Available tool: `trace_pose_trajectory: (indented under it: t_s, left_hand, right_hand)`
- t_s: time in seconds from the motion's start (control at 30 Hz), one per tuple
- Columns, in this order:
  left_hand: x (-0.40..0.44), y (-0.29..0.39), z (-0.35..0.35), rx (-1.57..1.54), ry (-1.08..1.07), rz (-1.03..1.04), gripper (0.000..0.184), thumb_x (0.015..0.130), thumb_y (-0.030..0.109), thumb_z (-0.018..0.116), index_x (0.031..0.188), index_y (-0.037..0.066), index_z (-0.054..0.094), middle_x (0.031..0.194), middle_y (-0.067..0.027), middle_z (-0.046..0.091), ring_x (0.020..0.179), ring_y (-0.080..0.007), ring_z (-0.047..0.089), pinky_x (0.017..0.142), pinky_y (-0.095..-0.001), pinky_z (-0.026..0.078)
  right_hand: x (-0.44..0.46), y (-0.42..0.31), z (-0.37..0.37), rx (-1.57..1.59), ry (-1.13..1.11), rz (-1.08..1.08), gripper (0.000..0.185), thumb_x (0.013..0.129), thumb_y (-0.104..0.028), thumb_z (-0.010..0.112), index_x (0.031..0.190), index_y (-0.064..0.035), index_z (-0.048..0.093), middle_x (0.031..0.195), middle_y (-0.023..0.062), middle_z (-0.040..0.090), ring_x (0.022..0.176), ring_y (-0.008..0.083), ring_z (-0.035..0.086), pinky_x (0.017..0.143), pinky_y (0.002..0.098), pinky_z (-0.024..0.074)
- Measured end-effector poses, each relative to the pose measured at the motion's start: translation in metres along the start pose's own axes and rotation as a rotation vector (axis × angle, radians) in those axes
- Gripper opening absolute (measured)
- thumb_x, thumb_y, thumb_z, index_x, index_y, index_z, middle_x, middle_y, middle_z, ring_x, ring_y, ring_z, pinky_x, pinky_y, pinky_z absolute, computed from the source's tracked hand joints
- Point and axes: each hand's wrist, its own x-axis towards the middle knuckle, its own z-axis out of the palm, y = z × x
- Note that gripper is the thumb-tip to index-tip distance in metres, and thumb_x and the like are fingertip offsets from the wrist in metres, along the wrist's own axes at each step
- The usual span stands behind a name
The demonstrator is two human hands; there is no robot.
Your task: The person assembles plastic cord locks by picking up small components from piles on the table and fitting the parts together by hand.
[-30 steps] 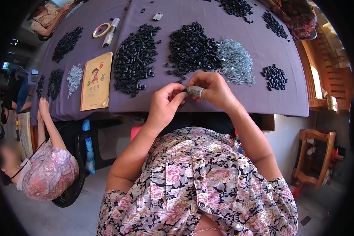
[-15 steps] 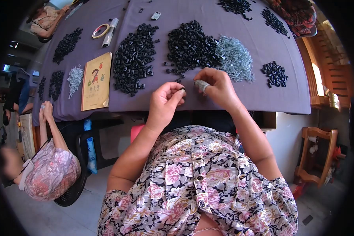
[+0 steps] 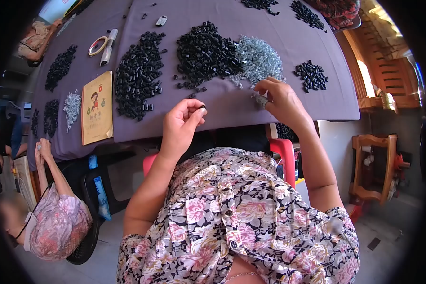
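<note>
My left hand [image 3: 181, 125] is held above the near edge of the table, its thumb and fingers pinched on a small black plastic piece [image 3: 203, 107]. My right hand [image 3: 285, 103] hovers at the near side of a heap of small clear plastic pieces [image 3: 260, 57]. Its fingers are bent and stand apart from the thumb, which has a pale wrapping. Nothing shows between them. Touching the clear heap on its left is a large heap of black pieces [image 3: 206, 52]. Another black heap [image 3: 139, 73] lies farther left.
A yellow booklet [image 3: 98, 109] lies left of the black heaps, with a tape roll [image 3: 98, 46] and a clear-wrapped roll [image 3: 109, 47] beyond. A smaller black pile [image 3: 311, 75] is at right. Another person [image 3: 61, 213] sits at left, hands at the table edge. A wooden rack [image 3: 375, 165] stands right.
My right hand has moved right, away from my left hand, to the clear heap, and its fingers have parted. My left hand still pinches the black piece. The view has shifted slightly right.
</note>
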Motion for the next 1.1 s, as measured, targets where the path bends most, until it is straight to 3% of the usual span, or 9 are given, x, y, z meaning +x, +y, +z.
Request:
trace_pose_trajectory:
  t_s: [0.07,0.2,0.33,0.43,0.8,1.0,1.1]
  left_hand:
    - [0.0,-0.002,0.002,0.029,0.002,0.01,0.015,0.097,0.009,0.065,0.11,0.001,0.065,0.094,-0.0039,0.07,0.079,-0.0067,0.063,0.074,-0.0214,0.053]
    - [-0.002,-0.002,0.001,0.029,0.001,0.022,0.014,0.097,0.006,0.064,0.109,0.0,0.065,0.094,-0.0033,0.07,0.08,-0.0068,0.063,0.075,-0.0217,0.053]
    - [-0.003,-0.002,0.003,0.061,0.006,0.033,0.012,0.096,0.004,0.064,0.107,0.0,0.066,0.094,-0.0014,0.069,0.08,-0.0061,0.063,0.075,-0.0216,0.053]
    - [-0.001,-0.002,0.007,0.111,-0.004,0.026,0.012,0.095,0.003,0.066,0.107,-0.001,0.067,0.093,-0.0003,0.069,0.079,-0.005,0.062,0.073,-0.0208,0.053]
    - [-0.007,0.008,0.009,0.234,0.013,0.045,0.014,0.094,0.004,0.067,0.107,-0.002,0.068,0.087,-0.0004,0.069,0.075,-0.0049,0.06,0.069,-0.021,0.051]
    - [-0.007,0.007,0.006,0.201,-0.004,0.054,0.014,0.095,0.005,0.065,0.107,-0.002,0.068,0.088,-0.0004,0.07,0.075,-0.0052,0.061,0.07,-0.0212,0.051]
    - [-0.008,0.008,0.007,0.123,0.018,0.054,0.013,0.095,0.003,0.064,0.107,-0.002,0.067,0.088,-0.0001,0.07,0.076,-0.0048,0.061,0.07,-0.0212,0.051]
  right_hand:
    - [-0.002,0.001,0.014,-0.052,0.021,-0.017,0.029,0.073,0.0,0.063,0.103,-0.0019,0.062,0.099,0.0151,0.06,0.098,0.0389,0.062,0.084,0.0468,0.0493]
    - [0.002,0.001,0.02,-0.097,0.06,-0.06,0.022,0.074,-0.002,0.065,0.096,-0.0026,0.061,0.096,0.0147,0.061,0.094,0.0385,0.062,0.08,0.0457,0.0499]
    - [0.004,-0.026,0.028,0.214,0.0,-0.117,0.02,0.076,-0.004,0.067,0.094,-0.0014,0.06,0.09,0.0157,0.062,0.088,0.0387,0.063,0.076,0.045,0.0499]
    - [0.008,-0.049,0.046,0.246,0.039,-0.22,0.02,0.076,-0.004,0.067,0.094,-0.0007,0.059,0.09,0.0166,0.062,0.087,0.0396,0.062,0.076,0.0463,0.0496]
    - [0.017,-0.073,0.059,-0.03,-0.021,-0.315,0.021,0.072,0.0,0.067,0.09,-0.0016,0.059,0.09,0.0154,0.063,0.085,0.0403,0.065,0.073,0.0463,0.0528]
    - [0.02,-0.073,0.056,0.295,0.016,-0.307,0.018,0.073,-0.001,0.067,0.091,-0.0019,0.062,0.087,0.0151,0.062,0.079,0.0404,0.064,0.068,0.0462,0.0518]
    - [0.013,-0.082,0.062,0.186,0.131,-0.357,0.023,0.074,0.0,0.064,0.097,-0.0012,0.062,0.089,0.0151,0.063,0.076,0.0391,0.065,0.067,0.0453,0.0528]
